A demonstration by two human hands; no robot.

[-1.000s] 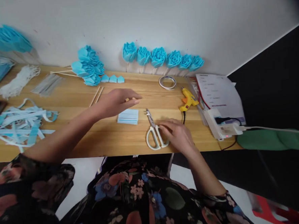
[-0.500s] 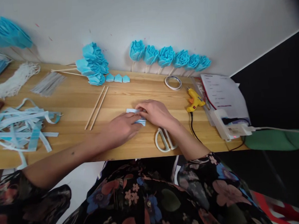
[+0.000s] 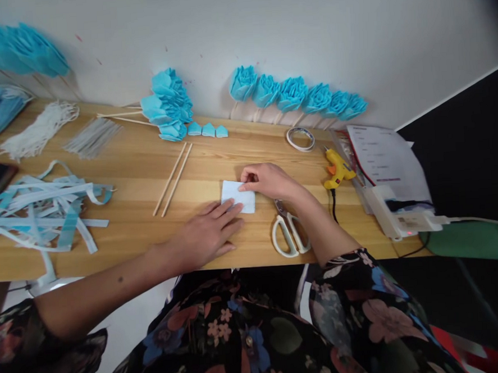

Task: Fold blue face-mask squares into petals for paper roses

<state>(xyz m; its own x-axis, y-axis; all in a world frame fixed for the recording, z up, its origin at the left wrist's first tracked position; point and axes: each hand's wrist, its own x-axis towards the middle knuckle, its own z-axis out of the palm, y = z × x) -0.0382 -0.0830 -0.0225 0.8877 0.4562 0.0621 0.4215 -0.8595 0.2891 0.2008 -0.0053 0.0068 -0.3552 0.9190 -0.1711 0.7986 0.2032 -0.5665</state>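
A pale blue-white square of folded mask fabric (image 3: 239, 204) lies flat on the wooden table. My left hand (image 3: 205, 234) is open, palm down, its stretched fingertips pressing on the square's lower left part. My right hand (image 3: 269, 181) is at the upper right of the same square, with fingers curled and thumb against the fabric's upper edge. Beneath my right forearm lie white-handled scissors (image 3: 282, 238), the blades partly hidden by the arm. Two thin wooden sticks (image 3: 173, 180) rest side by side left of the square.
Blue fabric flowers on sticks (image 3: 292, 94) lean against the wall, with a bunch (image 3: 172, 104) lying left of them. Small folded blue pieces (image 3: 208, 130), a tape roll (image 3: 300, 139), a yellow glue gun (image 3: 337, 168), a power strip (image 3: 386, 217) and cut strips (image 3: 43, 207) surround the work spot.
The fabric was a narrow folded piece under both hands; now it lies as a wider, flat square. My left hand has flattened out, and the hands have moved apart slightly. The view has shifted left.
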